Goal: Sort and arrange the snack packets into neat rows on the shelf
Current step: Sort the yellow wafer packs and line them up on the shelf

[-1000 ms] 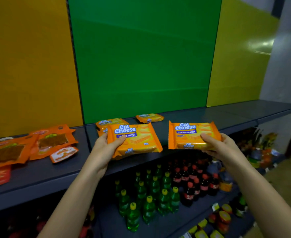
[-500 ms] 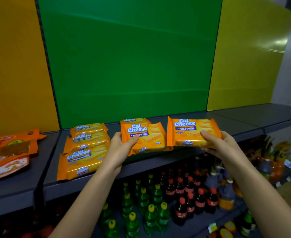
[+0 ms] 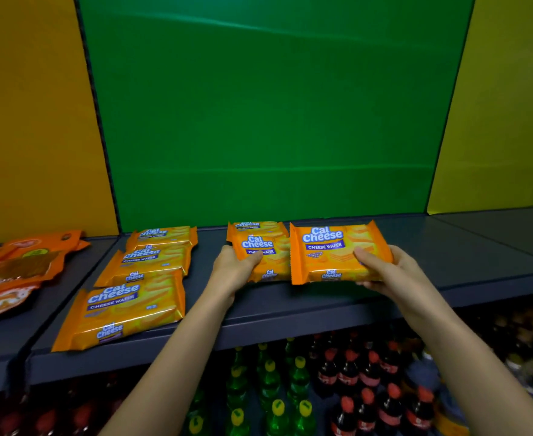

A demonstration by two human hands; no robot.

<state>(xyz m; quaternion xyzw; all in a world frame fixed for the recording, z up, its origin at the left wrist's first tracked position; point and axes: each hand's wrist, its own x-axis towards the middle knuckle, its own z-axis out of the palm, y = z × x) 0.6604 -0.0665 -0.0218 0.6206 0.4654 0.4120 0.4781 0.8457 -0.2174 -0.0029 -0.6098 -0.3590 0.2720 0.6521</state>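
Note:
Both hands hold orange Cal Cheese wafer packets over the dark grey shelf. My left hand grips the left edge of one packet, which lies in front of another packet at the back. My right hand grips the right side of a second packet, beside and slightly overlapping the first. To the left, three more packets lie in a row running front to back: front, middle, back.
Orange pouches of a different snack lie on the neighbouring shelf section at far left. Green, orange and yellow panels back the shelf. Below, green and dark red-capped bottles fill the lower shelf. The shelf runs on to the right.
The view has shifted right and closer. Both hands have brought their packets down and back toward the shelf, side by side, the left one now close in front of the rear packet.

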